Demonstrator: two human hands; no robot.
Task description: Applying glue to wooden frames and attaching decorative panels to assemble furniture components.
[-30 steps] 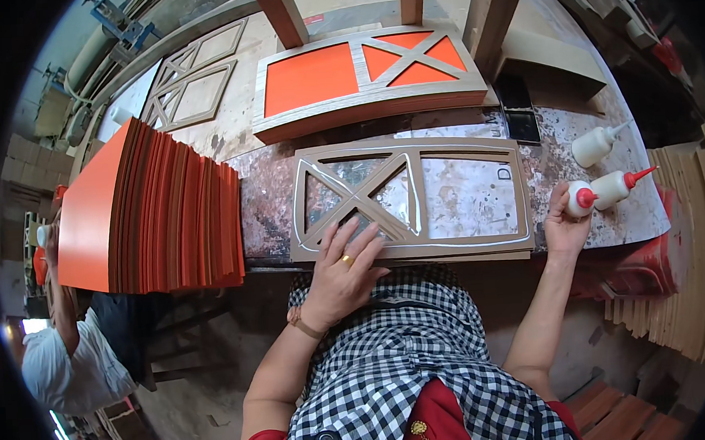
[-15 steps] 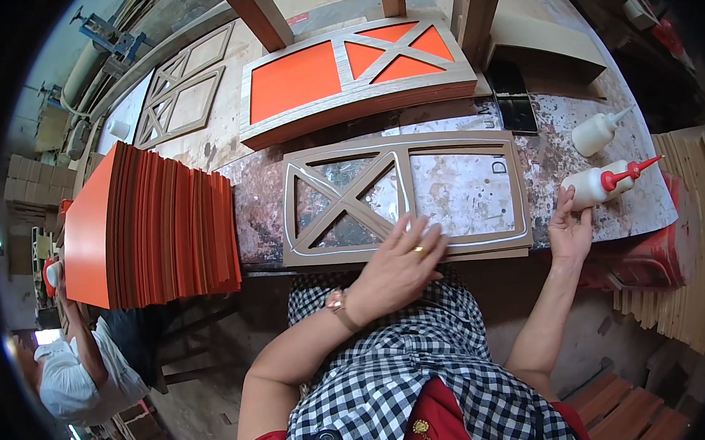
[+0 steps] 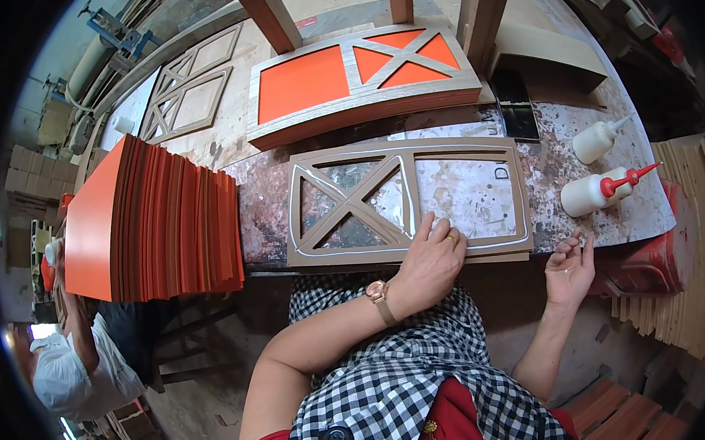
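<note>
2 hands in view. Left hand (image 3: 431, 265) lies flat on near edge of wooden lattice frame (image 3: 403, 201), grip released, nothing held. Frame lies flat on counter (image 3: 573, 161). Right hand (image 3: 570, 268) hovers loosely curled, empty, below glue bottle (image 3: 598, 193).

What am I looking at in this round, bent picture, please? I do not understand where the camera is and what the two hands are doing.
The camera sits on a person's head and looks down, so its wide lens bends straight edges. No machine is here, only two bare hands. The left hand, with a ring and a wristwatch, rests flat on the near edge of a flat brown wooden frame with a cross pattern, which has white lines of glue on it. The right hand is open, holds nothing and hangs just off the stained worktable. Two white glue bottles lie at the right. A stack of orange boards stands at the left. Behind lies an orange-filled frame.
</note>
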